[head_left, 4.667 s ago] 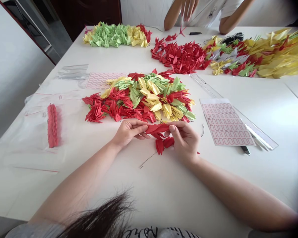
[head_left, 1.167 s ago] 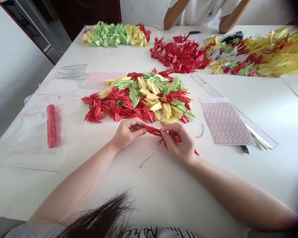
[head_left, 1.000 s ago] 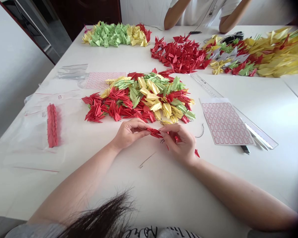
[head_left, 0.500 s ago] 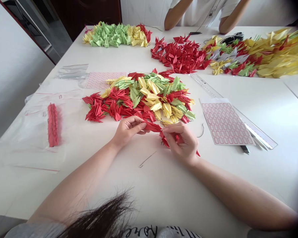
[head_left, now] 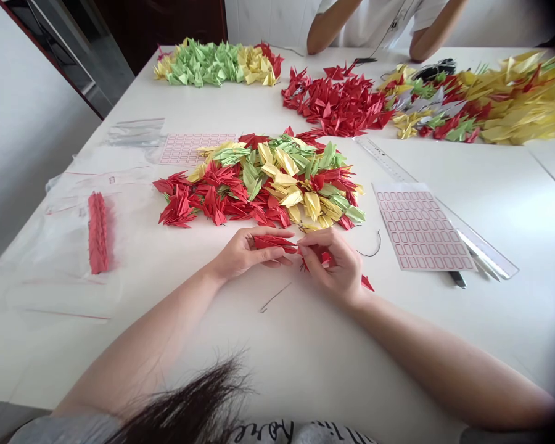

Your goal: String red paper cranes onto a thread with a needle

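Near the mixed pile [head_left: 263,179], left hand [head_left: 243,254] and right hand [head_left: 335,265] pinching red folded paper [head_left: 274,242]

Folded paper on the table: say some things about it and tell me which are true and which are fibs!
1. The left hand and the right hand both pinch red paper. True.
2. The pile just beyond the hands is all one colour. False: it mixes red, yellow and green.
3. A sticker sheet lies to the right of the hands. True.
4. The ruler stands on end. False: it lies flat on the table.
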The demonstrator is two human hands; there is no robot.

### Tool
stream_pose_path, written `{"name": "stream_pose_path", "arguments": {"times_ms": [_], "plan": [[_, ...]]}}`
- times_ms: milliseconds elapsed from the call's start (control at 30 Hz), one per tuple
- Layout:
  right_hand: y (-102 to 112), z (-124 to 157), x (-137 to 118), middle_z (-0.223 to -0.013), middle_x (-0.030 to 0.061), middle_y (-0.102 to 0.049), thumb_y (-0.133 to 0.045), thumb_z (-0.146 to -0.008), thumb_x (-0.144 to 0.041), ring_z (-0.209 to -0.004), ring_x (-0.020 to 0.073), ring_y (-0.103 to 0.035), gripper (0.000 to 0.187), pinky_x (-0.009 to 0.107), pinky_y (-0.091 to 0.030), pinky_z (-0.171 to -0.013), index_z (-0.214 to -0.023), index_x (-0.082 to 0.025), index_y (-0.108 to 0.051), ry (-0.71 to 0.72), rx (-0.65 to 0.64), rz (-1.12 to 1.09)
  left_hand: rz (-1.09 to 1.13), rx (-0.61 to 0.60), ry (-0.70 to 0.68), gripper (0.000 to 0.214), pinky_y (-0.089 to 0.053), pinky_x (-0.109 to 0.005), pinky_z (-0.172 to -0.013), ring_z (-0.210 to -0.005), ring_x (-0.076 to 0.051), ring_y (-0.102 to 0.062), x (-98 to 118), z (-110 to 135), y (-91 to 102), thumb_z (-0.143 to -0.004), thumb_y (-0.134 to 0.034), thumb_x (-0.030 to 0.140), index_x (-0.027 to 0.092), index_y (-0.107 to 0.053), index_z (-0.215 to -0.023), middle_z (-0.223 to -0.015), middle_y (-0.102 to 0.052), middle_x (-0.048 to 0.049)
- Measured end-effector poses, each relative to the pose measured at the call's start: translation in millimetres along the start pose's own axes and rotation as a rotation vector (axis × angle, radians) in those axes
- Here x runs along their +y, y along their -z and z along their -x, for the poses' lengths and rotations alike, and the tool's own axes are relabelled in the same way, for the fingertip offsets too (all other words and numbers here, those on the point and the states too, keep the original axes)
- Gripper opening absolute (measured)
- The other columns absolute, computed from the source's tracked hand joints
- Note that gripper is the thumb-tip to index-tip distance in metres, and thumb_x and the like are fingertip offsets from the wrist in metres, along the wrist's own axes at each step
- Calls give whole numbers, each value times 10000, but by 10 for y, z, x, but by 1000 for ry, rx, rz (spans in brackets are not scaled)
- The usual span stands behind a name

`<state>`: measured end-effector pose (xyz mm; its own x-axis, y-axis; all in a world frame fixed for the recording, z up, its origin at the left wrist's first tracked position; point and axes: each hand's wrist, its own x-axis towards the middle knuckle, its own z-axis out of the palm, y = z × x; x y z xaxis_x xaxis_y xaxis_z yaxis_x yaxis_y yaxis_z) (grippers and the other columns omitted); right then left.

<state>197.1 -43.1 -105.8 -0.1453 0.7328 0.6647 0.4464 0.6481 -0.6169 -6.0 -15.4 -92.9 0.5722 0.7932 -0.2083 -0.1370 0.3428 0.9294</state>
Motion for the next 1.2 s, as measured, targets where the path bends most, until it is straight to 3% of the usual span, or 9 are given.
{"name": "stream_pose_path", "arguments": {"times_ms": [167,367,700,833,967,1200], "plan": [[-13,-29,-2,-866,38,-712,-589,-903,-16,-796,180,-673,260,340,-554,-714,-1044,-227,-644,112,-13,36,20,93,-11,475,-604,-274,-695,-835,-240,-786,-46,-24,26,-771,-801,521,139,-735,-1046,-1027,-795,-133],[-20,-29,-6,-884,39,-714,-598,-885,-10,-794,181,-663,263,345,-548,-711,-1025,-228,-642,110,11,73,76,172,-12,421,-605,-256,-667,-742,-203,-778,-53,-44,10,-686,-875,461,147,-701,-907,-901,-798,-75],[19,-69,-2,-839,34,-692,-567,-880,-15,-721,183,-638,253,359,-505,-647,-969,-236,-651,152,142,132,55,188,0,415,-573,-211,-598,-700,-187,-773,-51,-36,8,-688,-865,452,157,-624,-852,-849,-790,-53],[5,-61,7,-819,25,-692,-574,-886,-26,-739,189,-645,236,361,-514,-663,-976,-234,-639,135,108,116,80,117,-9,410,-571,-216,-592,-744,-206,-781,-31,-21,20,-726,-843,446,179,-581,-894,-897,-797,-53],[-1,-46,10,-842,27,-699,-578,-898,-34,-752,185,-642,229,357,-522,-683,-988,-235,-639,136,74,95,26,63,-7,408,-578,-217,-609,-720,-183,-773,-19,-10,28,-729,-855,394,183,-663,-1021,-892,-793,-41],[-22,-15,2,-813,19,-687,-558,-929,-88,-779,201,-658,177,386,-520,-716,-982,-247,-612,54,187,61,-13,143,-2,377,-612,-300,-728,-782,-222,-776,-53,-42,10,-663,-891,423,138,-730,-851,-823,-787,-77]]}}
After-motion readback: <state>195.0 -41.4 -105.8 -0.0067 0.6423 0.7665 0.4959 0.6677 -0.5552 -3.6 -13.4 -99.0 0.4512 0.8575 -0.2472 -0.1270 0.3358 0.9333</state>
